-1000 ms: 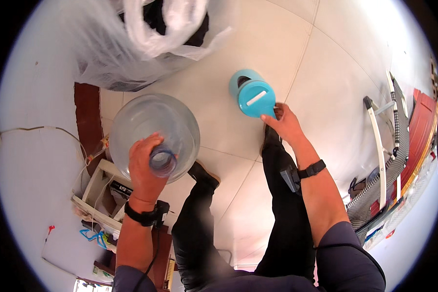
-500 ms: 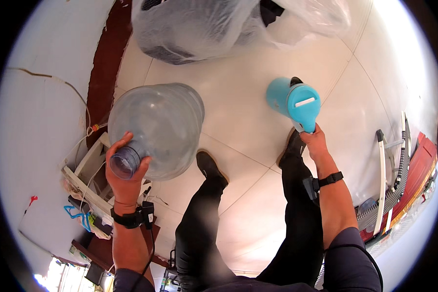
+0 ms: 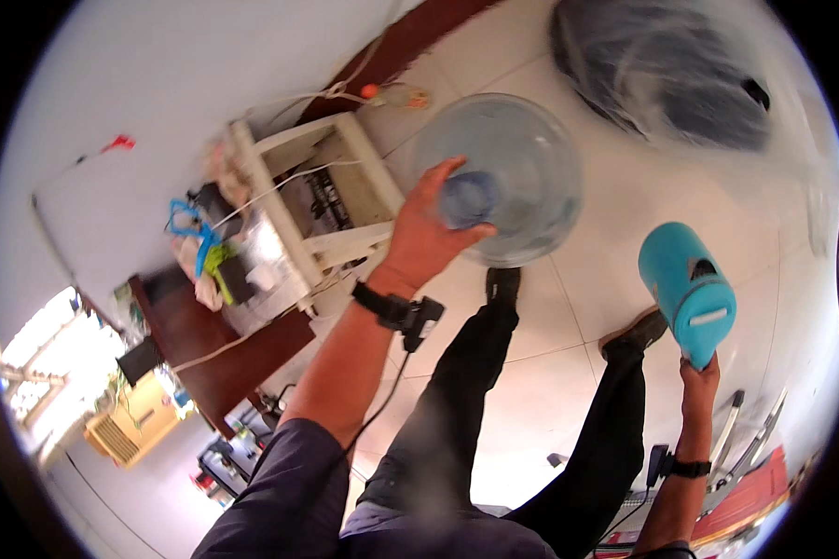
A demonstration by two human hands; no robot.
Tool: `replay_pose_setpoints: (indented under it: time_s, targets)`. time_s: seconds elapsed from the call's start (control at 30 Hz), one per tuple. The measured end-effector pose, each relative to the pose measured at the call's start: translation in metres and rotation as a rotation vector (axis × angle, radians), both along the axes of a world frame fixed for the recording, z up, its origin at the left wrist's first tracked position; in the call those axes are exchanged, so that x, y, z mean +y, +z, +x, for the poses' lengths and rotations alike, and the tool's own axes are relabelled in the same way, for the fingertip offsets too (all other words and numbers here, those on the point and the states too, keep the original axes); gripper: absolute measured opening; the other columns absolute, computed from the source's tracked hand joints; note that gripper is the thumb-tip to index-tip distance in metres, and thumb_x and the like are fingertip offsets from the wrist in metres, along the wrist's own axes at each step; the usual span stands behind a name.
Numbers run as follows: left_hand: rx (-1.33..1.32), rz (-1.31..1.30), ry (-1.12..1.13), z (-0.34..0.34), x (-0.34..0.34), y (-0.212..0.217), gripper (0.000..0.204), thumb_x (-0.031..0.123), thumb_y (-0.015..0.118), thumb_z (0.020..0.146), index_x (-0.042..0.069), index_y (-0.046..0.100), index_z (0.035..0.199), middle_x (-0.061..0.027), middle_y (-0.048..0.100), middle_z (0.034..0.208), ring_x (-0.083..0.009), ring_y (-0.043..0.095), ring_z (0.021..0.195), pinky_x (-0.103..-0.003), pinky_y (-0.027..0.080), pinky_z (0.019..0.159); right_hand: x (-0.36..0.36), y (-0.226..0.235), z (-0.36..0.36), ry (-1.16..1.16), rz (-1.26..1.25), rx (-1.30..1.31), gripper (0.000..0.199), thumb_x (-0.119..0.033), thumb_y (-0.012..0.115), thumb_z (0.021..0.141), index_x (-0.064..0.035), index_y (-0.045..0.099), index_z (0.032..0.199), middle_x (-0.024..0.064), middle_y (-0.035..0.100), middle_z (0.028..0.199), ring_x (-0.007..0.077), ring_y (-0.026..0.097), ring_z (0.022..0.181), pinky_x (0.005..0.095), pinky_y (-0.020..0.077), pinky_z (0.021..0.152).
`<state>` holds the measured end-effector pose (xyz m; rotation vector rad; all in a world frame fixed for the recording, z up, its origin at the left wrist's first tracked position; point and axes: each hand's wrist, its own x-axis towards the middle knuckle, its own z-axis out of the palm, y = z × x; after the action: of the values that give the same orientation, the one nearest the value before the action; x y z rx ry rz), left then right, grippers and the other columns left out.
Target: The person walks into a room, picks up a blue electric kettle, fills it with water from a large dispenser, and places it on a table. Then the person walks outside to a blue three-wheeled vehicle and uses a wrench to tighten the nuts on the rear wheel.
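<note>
Well left of the clear bottle [image 3: 541, 177], the window [image 3: 42, 345] is washed out by glare, and the clutter between it and the bottle is too blurred to sort. The brown table [image 3: 275, 363], below and left of the bottle, is partly covered by this clutter. Just left of the bottle is a white stool [image 3: 350, 240]; the dark items inside its frame are hard to make out.

The left hand [image 3: 427, 233] curves around the left side of the bottle's neck, fingers and thumb apart, with hold of it; the palm's contact is hidden. The bottle's base is hidden by its own body, so whether it meets the floor [image 3: 569, 317] cannot be told.

Beyond the bottle's upper right, the plastic bag [image 3: 671, 84] is cut off by the view's edge. Right of and below the bottle, the right hand [image 3: 701, 380] grips the tapered end of a blue jug [image 3: 669, 256]; how tightly its fingers close is hidden.

Compared with half a second ago, the view is turned: bottle, bag and jug appear farther right, more of stool and table shows, and the bottle's neck overlaps its body more.
</note>
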<state>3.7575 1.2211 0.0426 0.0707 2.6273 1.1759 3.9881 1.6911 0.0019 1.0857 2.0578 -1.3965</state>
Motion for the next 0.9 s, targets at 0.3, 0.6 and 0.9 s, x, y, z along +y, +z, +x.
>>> replay_pose_setpoints:
  time_s: [0.3, 0.6, 0.9]
  targets:
    - [-0.087, -0.529, 0.569, 0.113, -0.183, 0.097, 0.041, 0.02, 0.076, 0.084, 0.004, 0.06, 0.119, -0.0132, 0.065, 0.113, -0.0287, 0.064, 0.105, -0.039, 0.051, 0.089, -0.099, 0.119, -0.01, 0.084, -0.06, 0.004, 0.044, 0.003, 0.062, 0.077, 0.0019, 0.058, 0.121, 0.0054, 0.066, 0.104, 0.0116, 0.058, 0.093, 0.0276, 0.0474, 0.085]
    - [-0.181, -0.778, 0.578, 0.139, -0.323, 0.071, 0.044, 0.026, 0.075, 0.084, 0.004, 0.061, 0.119, -0.0214, 0.059, 0.12, -0.0379, 0.059, 0.109, -0.045, 0.049, 0.092, -0.163, 0.17, -0.02, 0.174, -0.062, -0.054, 0.044, 0.004, 0.063, 0.074, 0.002, 0.059, 0.118, 0.0055, 0.066, 0.103, 0.0108, 0.059, 0.092, 0.0268, 0.0484, 0.083]
    - [0.052, -0.862, 0.545, 0.133, -0.343, 0.062, 0.033, 0.022, 0.069, 0.088, 0.002, 0.062, 0.113, -0.0201, 0.067, 0.104, -0.0351, 0.066, 0.094, -0.043, 0.052, 0.083, -0.172, 0.182, -0.006, 0.26, 0.049, -0.031, 0.038, 0.001, 0.063, 0.074, 0.0008, 0.062, 0.112, 0.0037, 0.066, 0.094, 0.0107, 0.059, 0.087, 0.0277, 0.0487, 0.08]
